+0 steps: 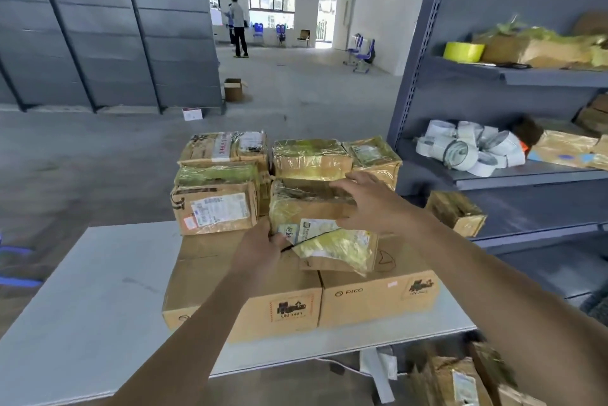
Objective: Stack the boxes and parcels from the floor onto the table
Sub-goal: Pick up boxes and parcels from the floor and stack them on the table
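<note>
Parcel [296, 205], centre frame: crumpled brown card, yellowish tape, white label. Left hand [263, 249] fingers curl round its lower-left corner; right hand [373, 205] fingers spread flat on top.

Your single head-worn wide-angle camera looks forward and down, close over the bench [98, 290], shelving [424, 44] at your right.
</note>
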